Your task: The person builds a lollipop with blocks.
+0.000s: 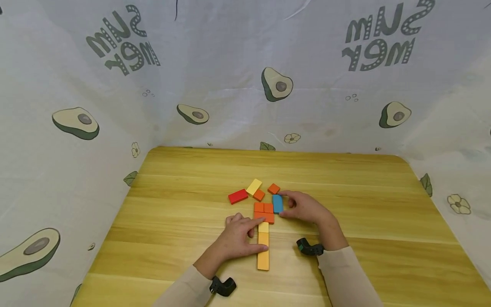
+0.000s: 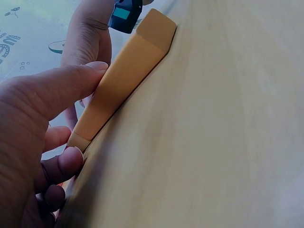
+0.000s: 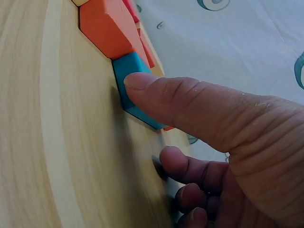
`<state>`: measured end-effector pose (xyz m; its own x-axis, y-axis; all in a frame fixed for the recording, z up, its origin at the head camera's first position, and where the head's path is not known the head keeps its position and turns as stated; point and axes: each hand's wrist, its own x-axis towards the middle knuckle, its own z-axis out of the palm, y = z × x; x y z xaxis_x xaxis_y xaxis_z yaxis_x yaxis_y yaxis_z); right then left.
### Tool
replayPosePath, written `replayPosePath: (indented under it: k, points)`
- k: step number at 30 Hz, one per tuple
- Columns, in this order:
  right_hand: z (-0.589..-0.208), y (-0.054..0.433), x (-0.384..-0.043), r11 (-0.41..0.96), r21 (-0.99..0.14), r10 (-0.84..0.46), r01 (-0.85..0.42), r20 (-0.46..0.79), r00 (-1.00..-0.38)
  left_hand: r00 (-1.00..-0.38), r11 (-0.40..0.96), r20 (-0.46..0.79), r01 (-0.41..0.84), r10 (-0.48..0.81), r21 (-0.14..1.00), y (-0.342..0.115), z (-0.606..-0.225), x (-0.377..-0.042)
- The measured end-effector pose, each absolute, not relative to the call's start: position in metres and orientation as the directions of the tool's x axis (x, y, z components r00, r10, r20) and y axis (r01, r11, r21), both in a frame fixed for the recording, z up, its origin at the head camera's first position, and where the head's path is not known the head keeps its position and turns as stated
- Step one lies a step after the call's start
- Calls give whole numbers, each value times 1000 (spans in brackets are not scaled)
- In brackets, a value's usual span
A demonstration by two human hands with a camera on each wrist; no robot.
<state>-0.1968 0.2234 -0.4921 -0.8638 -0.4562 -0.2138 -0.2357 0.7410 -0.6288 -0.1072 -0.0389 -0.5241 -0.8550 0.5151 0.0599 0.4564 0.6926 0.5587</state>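
My right hand (image 1: 307, 207) pinches a blue block (image 1: 278, 204) lengthwise, the index finger at its far end and the thumb at its near end. Beside that block, two small orange blocks (image 1: 259, 207) sit against a wider orange block (image 1: 270, 219). A pale yellow block (image 1: 263, 227) and a long light-orange block (image 1: 263, 261) extend from it toward me in a straight strip. My left hand (image 1: 238, 238) rests over this strip: its thumb touches the light-orange block and its extended index fingertip is on the wider orange block. The other left fingers are bent.
Beyond the arrangement lie a red block (image 1: 238, 196), a yellow block (image 1: 254, 187) and two loose orange blocks (image 1: 274, 188). Everything lies on a wooden table (image 1: 172, 204). Printed cloth (image 1: 230, 85) surrounds its back and sides. Black wrist cameras (image 1: 223, 286) sit on both wrists.
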Motion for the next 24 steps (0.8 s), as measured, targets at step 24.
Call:
replayPosePath:
  k: [24]
  points:
    - [-492,224,-198,745,-632,-443,-214,-230,-866,-849,673,83,468,521,573,-39,-525,-108]
